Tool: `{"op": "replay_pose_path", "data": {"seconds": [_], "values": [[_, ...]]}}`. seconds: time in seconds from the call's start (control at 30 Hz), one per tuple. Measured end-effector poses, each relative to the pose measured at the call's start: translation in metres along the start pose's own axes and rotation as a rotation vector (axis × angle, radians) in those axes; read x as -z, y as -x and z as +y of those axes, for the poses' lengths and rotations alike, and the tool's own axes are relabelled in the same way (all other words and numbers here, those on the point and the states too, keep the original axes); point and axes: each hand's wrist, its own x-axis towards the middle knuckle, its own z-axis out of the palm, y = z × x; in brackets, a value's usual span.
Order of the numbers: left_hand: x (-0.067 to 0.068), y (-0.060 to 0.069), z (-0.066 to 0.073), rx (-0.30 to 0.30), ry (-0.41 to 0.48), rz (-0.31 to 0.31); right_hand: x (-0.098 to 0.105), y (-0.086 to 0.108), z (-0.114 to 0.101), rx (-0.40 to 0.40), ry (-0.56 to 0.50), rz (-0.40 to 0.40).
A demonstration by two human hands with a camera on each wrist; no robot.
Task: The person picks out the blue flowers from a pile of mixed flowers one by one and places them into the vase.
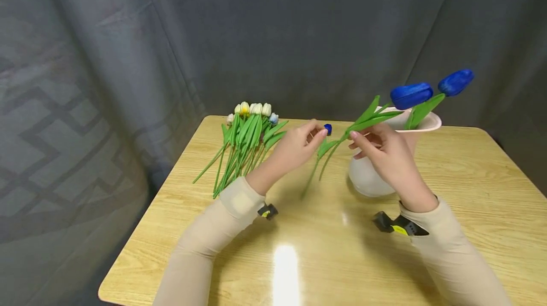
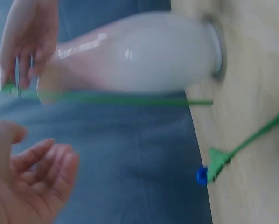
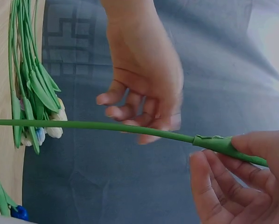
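My right hand [image 1: 386, 154] pinches the green stem [image 3: 163, 134] of a blue tulip [image 1: 411, 96] between thumb and fingers, near its leaves. The flower points up to the right, and the stem's free end slants down to the left. Nothing is held in my left hand [image 1: 301, 142], whose fingers are loosely curled close to that stem. Beside my right hand stands a pink and white vase [image 2: 153, 53], partly hidden behind the hand in the head view. Another blue tulip [image 1: 456, 82] leans out of the vase mouth. A further blue tulip [image 2: 202, 176] lies on the table.
A bunch of tulips [image 1: 245, 140], mostly white with green stems, lies at the table's back left. The wooden table [image 1: 239, 258] has its far edge against a grey curtain [image 1: 299, 35]. A bright reflection shows on the front of the tabletop.
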Motion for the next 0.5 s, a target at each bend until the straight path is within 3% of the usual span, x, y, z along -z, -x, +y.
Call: {"op": "replay_pose_path", "data": {"seconds": [0.07,0.17,0.4,0.5], "values": [[0.004,-0.009,-0.007,0.049,-0.053,-0.030,0.002,0.001,0.002,-0.006,0.004,-0.003],[0.005,-0.021,-0.019,0.120,-0.156,-0.134,0.005,0.004,0.005,-0.015,-0.003,-0.010],[-0.003,-0.032,-0.042,0.248,-0.366,-0.558,0.009,0.006,0.002,-0.010,-0.006,0.017],[-0.007,-0.031,-0.049,0.255,-0.393,-0.683,0.013,0.006,-0.002,-0.008,-0.029,0.051]]}}
